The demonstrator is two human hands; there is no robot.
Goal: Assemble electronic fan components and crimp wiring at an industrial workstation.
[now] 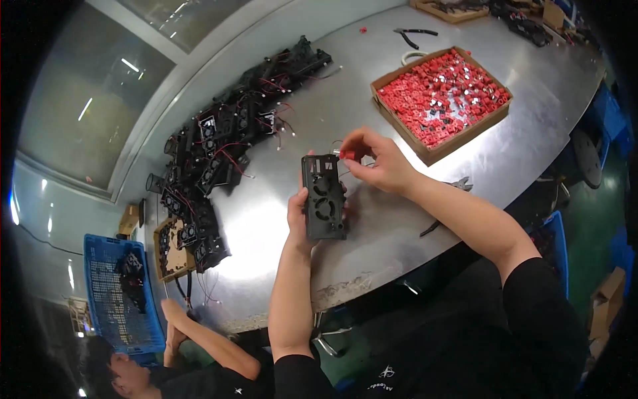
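Observation:
My left hand is wrapped round a black plastic housing with two round fan openings, held upright above the metal table. At the housing's upper right corner, my right hand pinches a small red part between thumb and fingertips. A thin wire shows beside those fingertips; where it leads is hard to make out. Just beyond my right hand lies a cardboard tray heaped with small red parts, some with shiny metal bits.
Black housings with red wires pile along the table's left side. Pliers lie at the back, another pair under my right forearm. A co-worker's hands are at lower left, near a blue crate and a small cardboard box.

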